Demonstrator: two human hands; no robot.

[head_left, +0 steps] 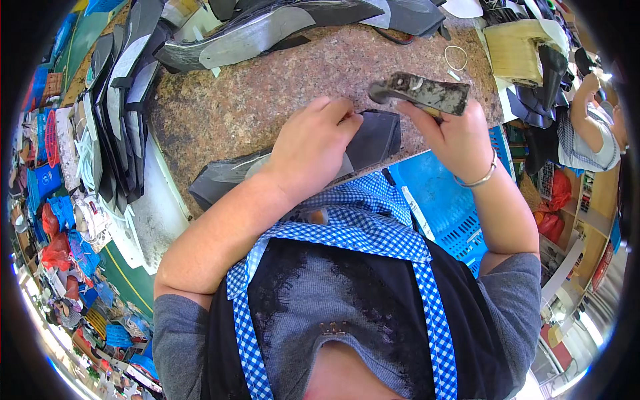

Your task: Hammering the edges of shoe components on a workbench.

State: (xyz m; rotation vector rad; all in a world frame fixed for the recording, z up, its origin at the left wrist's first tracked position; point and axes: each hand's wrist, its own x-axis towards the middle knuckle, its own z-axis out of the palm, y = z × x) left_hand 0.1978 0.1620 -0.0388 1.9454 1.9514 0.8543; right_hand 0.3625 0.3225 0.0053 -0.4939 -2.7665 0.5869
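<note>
Hammer point(427, 93), likely head-heavy, is clenched in the right hand point(460, 128); black panel point(375, 139), seemingly light, pliable, best edge-held, lies under the left hand point(312, 141), fingers curled, grip unclear.

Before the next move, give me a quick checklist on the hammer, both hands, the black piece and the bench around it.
1. Hammer gripped by the right hand: ok.
2. Left hand over the black piece: ok; whether it presses firmly: cannot tell.
3. Left fingers well away from the hammer head: not ok, they look close to its rounded end in this view; the true height gap cannot be judged.
4. Black piece at the near edge of the bench: ok.
5. Loose rubber band apart from the black piece: ok.
</note>
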